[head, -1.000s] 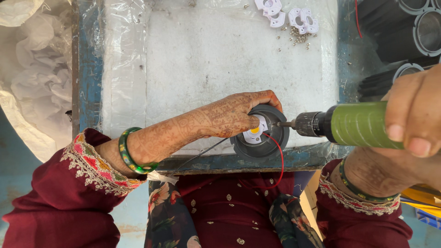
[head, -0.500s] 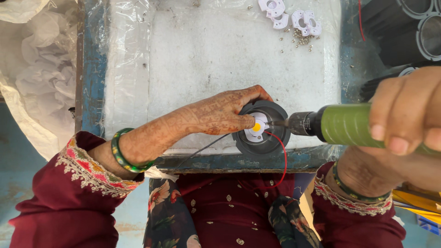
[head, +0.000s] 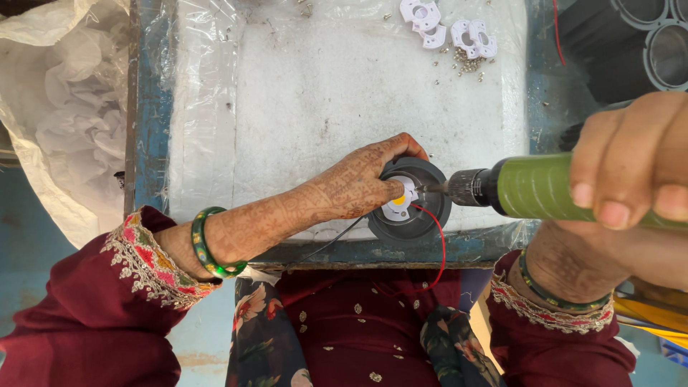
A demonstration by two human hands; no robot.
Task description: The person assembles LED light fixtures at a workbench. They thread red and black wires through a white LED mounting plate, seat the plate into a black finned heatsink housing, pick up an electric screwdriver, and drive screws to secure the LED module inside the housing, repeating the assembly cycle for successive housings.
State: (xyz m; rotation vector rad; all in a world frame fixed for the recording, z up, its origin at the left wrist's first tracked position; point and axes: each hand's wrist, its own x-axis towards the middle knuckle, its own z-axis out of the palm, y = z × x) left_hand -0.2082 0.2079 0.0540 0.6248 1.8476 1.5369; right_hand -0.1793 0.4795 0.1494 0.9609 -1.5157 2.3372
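The left hand (head: 365,183) is pressed flat over the round dark lamp housing (head: 410,201), fingers curled over its top rim and pinning the white LED plate with its yellow chip (head: 398,201) inside. The right hand (head: 631,165) is wrapped around the green electric screwdriver (head: 552,190), whose metal chuck and bit point leftward at the plate's edge.

Compared with half a second and a second ago, the driver's bit has closed from just beside the housing rim to touching the white plate, and the right hand has come nearer the camera (it now fills the right side of the view). The left hand has barely shifted, so the housing sits where it was, at the near edge of the plastic-covered white work surface (head: 344,79). That reads as the fastening beginning.

A red wire (head: 438,251) and a black wire (head: 326,247) trail from the housing toward the lap. Farther off lie white plastic holders (head: 448,25) and small loose screws (head: 469,64); dark housings (head: 666,50) stand at right.
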